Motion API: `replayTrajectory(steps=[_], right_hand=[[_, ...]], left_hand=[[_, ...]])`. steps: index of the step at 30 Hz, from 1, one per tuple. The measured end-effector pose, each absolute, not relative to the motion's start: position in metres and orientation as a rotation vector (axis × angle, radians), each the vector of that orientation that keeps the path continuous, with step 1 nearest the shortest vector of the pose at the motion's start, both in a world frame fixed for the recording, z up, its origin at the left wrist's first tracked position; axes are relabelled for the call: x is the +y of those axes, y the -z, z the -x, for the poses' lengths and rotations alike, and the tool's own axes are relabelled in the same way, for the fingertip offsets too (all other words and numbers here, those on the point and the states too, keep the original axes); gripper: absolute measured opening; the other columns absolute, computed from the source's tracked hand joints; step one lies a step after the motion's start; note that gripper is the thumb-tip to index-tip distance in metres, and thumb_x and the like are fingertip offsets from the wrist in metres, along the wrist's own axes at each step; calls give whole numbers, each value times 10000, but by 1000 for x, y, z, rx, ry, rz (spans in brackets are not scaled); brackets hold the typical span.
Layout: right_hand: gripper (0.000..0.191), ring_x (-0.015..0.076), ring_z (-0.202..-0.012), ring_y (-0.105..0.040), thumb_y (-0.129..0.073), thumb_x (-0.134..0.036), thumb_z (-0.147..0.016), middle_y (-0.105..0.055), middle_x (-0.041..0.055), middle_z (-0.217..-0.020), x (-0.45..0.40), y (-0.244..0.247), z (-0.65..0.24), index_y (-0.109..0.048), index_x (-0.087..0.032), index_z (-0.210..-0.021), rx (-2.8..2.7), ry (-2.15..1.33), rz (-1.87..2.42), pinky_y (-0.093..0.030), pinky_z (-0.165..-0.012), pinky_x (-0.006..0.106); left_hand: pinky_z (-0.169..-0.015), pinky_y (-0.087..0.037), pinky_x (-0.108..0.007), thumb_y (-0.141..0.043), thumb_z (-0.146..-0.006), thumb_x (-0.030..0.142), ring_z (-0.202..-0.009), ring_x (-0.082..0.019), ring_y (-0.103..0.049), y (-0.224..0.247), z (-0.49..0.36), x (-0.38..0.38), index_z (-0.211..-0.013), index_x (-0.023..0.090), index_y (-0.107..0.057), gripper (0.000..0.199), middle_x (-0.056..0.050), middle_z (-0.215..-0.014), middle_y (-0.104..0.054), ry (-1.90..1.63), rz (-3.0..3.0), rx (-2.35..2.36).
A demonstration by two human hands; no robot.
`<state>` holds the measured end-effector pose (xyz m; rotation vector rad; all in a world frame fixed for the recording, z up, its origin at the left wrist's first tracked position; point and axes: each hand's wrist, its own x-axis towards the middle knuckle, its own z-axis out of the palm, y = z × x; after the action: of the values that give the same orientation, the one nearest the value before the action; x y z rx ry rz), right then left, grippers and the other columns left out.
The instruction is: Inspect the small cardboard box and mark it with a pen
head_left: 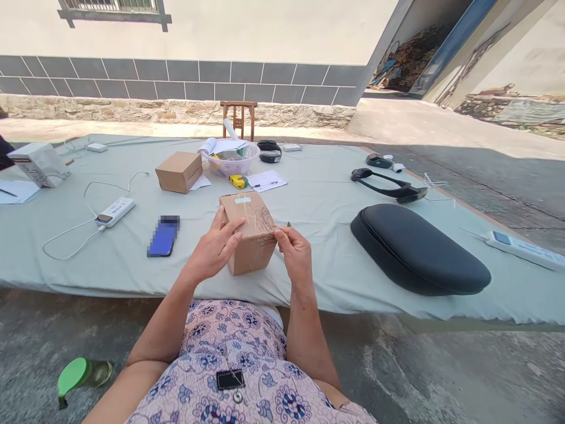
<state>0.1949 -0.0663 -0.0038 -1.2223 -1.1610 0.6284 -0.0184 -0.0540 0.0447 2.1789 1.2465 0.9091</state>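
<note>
Gripping from two sides, the left hand (215,250) spreads its fingers over one face of a small cardboard box (252,247), while the right hand (293,254) pinches the box's right edge between thumb and fingers. Both hands are closed firmly on the box, which sits tilted between them at the front of a cloth-covered counter (322,268). Whether its lower corner touches the cloth is hard to tell. Clear packing tape (260,232) crosses the box, and a small white label (242,200) sits near its top edge.

Just beyond lie a yellow tape measure (238,181) and a sheet of paper with a pen (267,181). A second cardboard box (179,172) stands to the left, near a clear plastic bowl (232,162). Further left are a blue phone (162,240) and a white power bank (115,212) with its cable. To the right rests a black padded cushion (419,250).
</note>
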Motion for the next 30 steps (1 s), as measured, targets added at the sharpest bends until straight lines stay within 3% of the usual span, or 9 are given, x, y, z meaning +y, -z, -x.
replayTrajectory(steps=[5, 10, 14, 17, 22, 26, 30], right_hand=[[420, 133, -667, -476, -691, -587, -769, -633, 0, -737, -51, 24, -199, -763, -195, -900, -1167, -775, 1123, -442, -640, 271], [483, 163, -776, -605, -734, -554, -747, -696, 10, -806, -37, 48, -199, -747, -206, -1082, -1249, -995, 1073, -512, -778, 326], [538, 170, -857, -658, -747, -497, -724, -741, 46, -964, -27, 69, -201, -732, -209, -1178, -1311, -1045, 1184, -527, -824, 332], [534, 172, -855, -678, -733, -485, -730, -752, 73, -1043, -23, 81, -202, -728, -213, -1190, -1342, -1012, 1292, -529, -807, 329], [650, 171, -742, -681, -657, -556, -796, -749, 24, -847, -23, 80, -198, -620, -203, -1340, -1322, -1034, 1349, -510, -783, 338], [658, 147, -674, -577, -703, -595, -740, -656, -26, -728, -29, 67, -201, -666, -192, -1258, -1233, -879, 1374, -465, -697, 296], [537, 118, -639, -466, -718, -564, -733, -552, -56, -673, -33, 58, -204, -728, -190, -1119, -1195, -744, 1353, -406, -652, 270]], left_hand=[[-1090, -467, -507, -378, -979, 387, -1496, -344, -344, -47, 25, -51, -1379, 271, -587, 466, -89, -1662, -258, -897, -2126, 1283], [-967, -570, -443, -394, -947, 314, -1475, -327, -370, -41, 38, -39, -1358, 264, -602, 464, -86, -1605, -362, -1037, -1997, 1231], [-725, -636, -329, -443, -891, 314, -1330, -304, -515, -37, 52, -28, -1314, 263, -637, 468, -88, -1535, -449, -1135, -1846, 1193], [-662, -642, -300, -470, -849, 331, -1167, -263, -598, -35, 65, -21, -1252, 259, -665, 453, -76, -1518, -456, -1177, -1702, 1174], [-699, -650, -340, -513, -772, 330, -1101, -246, -598, -24, 79, -7, -1237, 229, -651, 496, -105, -1339, -569, -1249, -1462, 1151], [-779, -625, -396, -537, -721, 301, -1009, -211, -646, -4, 79, 7, -1247, 215, -615, 539, -91, -1187, -664, -1213, -1289, 1117], [-843, -570, -405, -611, -724, 369, -981, -245, -661, 20, 74, 20, -955, 174, -694, 314, -108, -1020, -730, -1147, -1294, 1321]])
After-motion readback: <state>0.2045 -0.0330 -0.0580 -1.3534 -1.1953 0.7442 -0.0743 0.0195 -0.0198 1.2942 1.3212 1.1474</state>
